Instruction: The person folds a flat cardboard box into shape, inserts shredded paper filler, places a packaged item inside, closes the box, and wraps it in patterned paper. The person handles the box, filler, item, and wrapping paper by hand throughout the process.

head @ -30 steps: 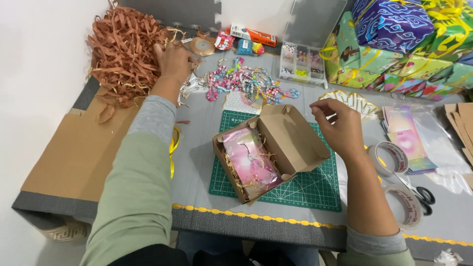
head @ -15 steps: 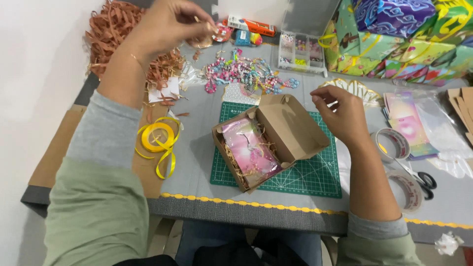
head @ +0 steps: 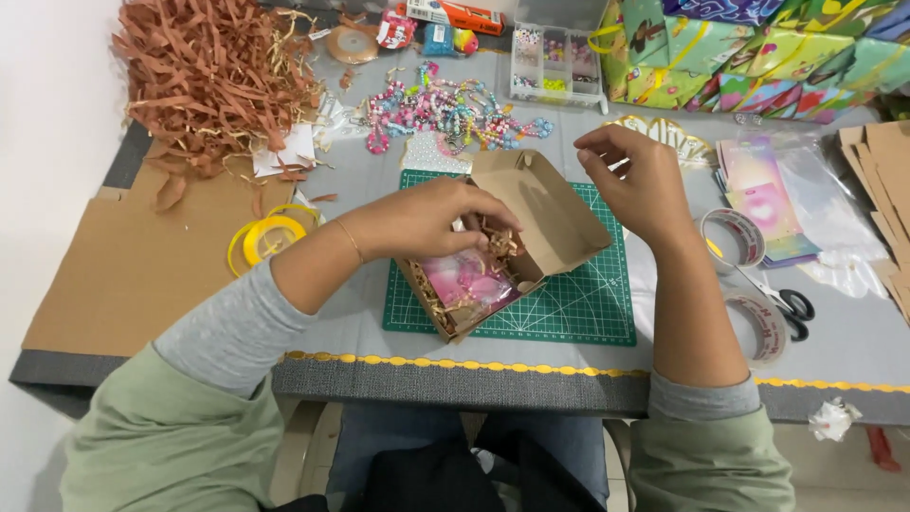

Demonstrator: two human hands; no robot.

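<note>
A small brown cardboard box point(head: 559, 223) lies open on a green cutting mat point(head: 578, 308), its lid tilted up to the right. Inside is a pink wrapped item point(head: 466, 281) on shredded paper. My left hand point(head: 427, 216) is over the box, fingers pinched on a tuft of brown paper shred point(head: 500, 242) at the box's top corner. Above the lid hovers my right hand point(head: 637, 180), fingers curled with thumb and forefinger close together; I cannot tell if it holds anything.
A heap of brown paper shred point(head: 213, 76) sits far left, a yellow ribbon roll point(head: 270, 237) near it. Beaded bracelets point(head: 450, 109) and a bead organiser point(head: 555, 52) lie behind. Tape rolls point(head: 735, 237), scissors point(head: 787, 303), cards and wrapped gifts point(head: 758, 52) fill the right.
My left hand came back from the shred heap, carrying a tuft of shred, and is now down at the box. The right hand stayed above the lid.
</note>
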